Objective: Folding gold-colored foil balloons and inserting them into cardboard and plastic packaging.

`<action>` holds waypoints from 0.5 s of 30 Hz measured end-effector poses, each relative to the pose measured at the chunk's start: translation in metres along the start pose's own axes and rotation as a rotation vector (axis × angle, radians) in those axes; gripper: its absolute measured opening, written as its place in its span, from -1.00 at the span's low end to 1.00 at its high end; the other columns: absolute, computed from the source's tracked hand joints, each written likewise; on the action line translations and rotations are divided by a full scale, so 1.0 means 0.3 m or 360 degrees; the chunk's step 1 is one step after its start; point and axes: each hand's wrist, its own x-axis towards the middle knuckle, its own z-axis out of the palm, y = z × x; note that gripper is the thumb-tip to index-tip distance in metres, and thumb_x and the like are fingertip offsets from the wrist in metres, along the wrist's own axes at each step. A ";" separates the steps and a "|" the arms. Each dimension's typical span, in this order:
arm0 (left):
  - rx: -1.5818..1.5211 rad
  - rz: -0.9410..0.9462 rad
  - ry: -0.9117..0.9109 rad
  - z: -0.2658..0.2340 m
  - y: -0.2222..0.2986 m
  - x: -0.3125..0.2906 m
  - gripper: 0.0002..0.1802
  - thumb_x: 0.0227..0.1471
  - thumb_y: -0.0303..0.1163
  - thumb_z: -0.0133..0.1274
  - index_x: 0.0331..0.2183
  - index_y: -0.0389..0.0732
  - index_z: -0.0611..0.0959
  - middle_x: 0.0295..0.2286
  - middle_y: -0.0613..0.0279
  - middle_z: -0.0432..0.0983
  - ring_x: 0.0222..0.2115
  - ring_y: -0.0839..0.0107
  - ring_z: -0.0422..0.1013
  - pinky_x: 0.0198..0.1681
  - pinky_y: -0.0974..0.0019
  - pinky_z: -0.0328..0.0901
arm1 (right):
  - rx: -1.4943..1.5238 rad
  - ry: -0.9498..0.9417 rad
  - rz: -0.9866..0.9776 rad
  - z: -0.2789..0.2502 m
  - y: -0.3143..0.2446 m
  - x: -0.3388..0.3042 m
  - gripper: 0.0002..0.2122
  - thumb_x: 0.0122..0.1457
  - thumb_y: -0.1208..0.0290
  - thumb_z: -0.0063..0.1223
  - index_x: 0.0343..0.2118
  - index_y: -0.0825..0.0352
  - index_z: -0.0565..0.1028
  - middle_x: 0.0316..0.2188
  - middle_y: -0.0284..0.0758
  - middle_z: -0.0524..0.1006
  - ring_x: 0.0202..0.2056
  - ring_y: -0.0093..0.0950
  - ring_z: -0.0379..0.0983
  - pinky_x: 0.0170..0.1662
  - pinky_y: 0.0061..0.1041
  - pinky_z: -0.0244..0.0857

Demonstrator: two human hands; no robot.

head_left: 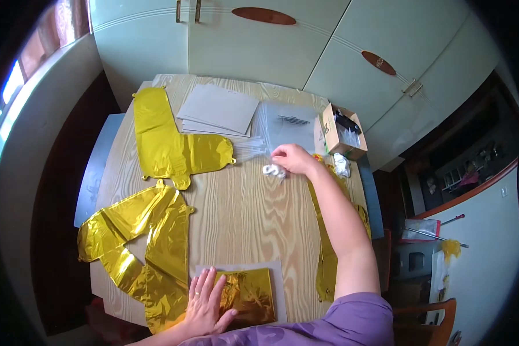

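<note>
Folded gold foil (pixel 251 295) lies at six o'clock, the left hand (pixel 205 307) flat over its left edge, fingers slightly spread. The right arm stretches toward eleven; whether the right hand (pixel 294 158), fingers bent, grips the white bundle (pixel 273 170) there, I cannot tell. Two flattened gold balloons (pixel 155 135) lie at eight and ten, one box (pixel 356 152) at two, on a wood-grain table (pixel 236 225) before pale cabinets (pixel 259 52).

Pale, glossy cabinets (pixel 259 55) span the far side, fitted with brown oval plaques (pixel 263 15) and metallic handles (pixel 198 11). At upper left, a pinkish curtain (pixel 69 20) hangs beside a bright window (pixel 12 83). A wood-grain table (pixel 230 213) occupies the centre. At right, a dark doorway (pixel 455 144) adjoins a pale wall (pixel 496 219); a brown wooden chair (pixel 447 317) stands at lower right.
</note>
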 end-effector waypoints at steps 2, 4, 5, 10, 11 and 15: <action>-0.0015 0.0007 0.0003 0.005 -0.001 -0.001 -0.04 0.16 0.26 -0.10 0.29 -0.31 0.18 0.30 -0.35 -0.09 0.33 -0.28 -0.16 0.34 -0.26 -0.28 | 0.0029 0.0037 -0.0098 -0.003 -0.008 0.013 -0.83 0.11 0.36 0.16 -0.33 0.33 0.65 -0.37 -0.15 0.66 -0.35 -0.35 0.60 -0.21 -0.37 0.46; -0.0084 0.0038 -0.0011 -0.004 -0.001 0.001 -0.04 0.19 0.28 -0.17 0.29 -0.32 0.16 0.29 -0.39 -0.10 0.33 -0.31 -0.19 0.34 -0.26 -0.29 | -0.0204 0.0303 -0.0110 -0.071 0.004 0.052 -0.83 0.10 0.35 0.11 -0.38 0.32 0.65 -0.34 -0.11 0.65 -0.28 -0.23 0.62 -0.16 -0.32 0.47; -0.0071 0.0046 -0.0027 -0.012 0.003 0.004 -0.04 0.19 0.28 -0.16 0.29 -0.31 0.17 0.29 -0.39 -0.10 0.33 -0.32 -0.19 0.34 -0.26 -0.28 | -0.0251 0.0497 -0.0134 -0.099 0.050 0.086 -0.82 0.11 0.33 0.12 -0.38 0.33 0.65 -0.33 -0.11 0.65 -0.29 -0.23 0.62 -0.16 -0.31 0.47; -0.0036 0.0118 -0.0055 -0.004 0.005 0.010 -0.05 0.17 0.27 -0.11 0.29 -0.29 0.20 0.29 -0.37 -0.10 0.32 -0.34 -0.18 0.34 -0.26 -0.26 | -0.0329 0.0768 0.0670 -0.120 0.124 0.210 -0.68 0.01 0.11 0.36 -0.27 0.21 0.62 -0.24 -0.29 0.67 -0.22 -0.28 0.63 -0.04 -0.28 0.47; 0.0009 0.0137 -0.0075 -0.002 0.005 0.019 -0.05 0.17 0.27 -0.10 0.29 -0.29 0.21 0.29 -0.37 -0.09 0.32 -0.34 -0.18 0.34 -0.27 -0.26 | -0.0520 0.0827 0.0742 -0.109 0.201 0.228 -0.65 -0.02 0.08 0.38 -0.26 0.20 0.62 -0.22 -0.31 0.66 -0.20 -0.30 0.62 -0.01 -0.28 0.46; 0.0092 0.0113 -0.0035 0.010 -0.004 -0.015 -0.05 0.15 0.27 -0.07 0.29 -0.26 0.21 0.29 -0.36 -0.08 0.32 -0.35 -0.18 0.34 -0.28 -0.26 | -0.0170 0.0582 0.0882 -0.097 0.117 0.251 -0.65 -0.05 0.05 0.39 -0.28 0.17 0.65 -0.15 -0.28 0.65 -0.06 -0.28 0.58 0.03 -0.28 0.43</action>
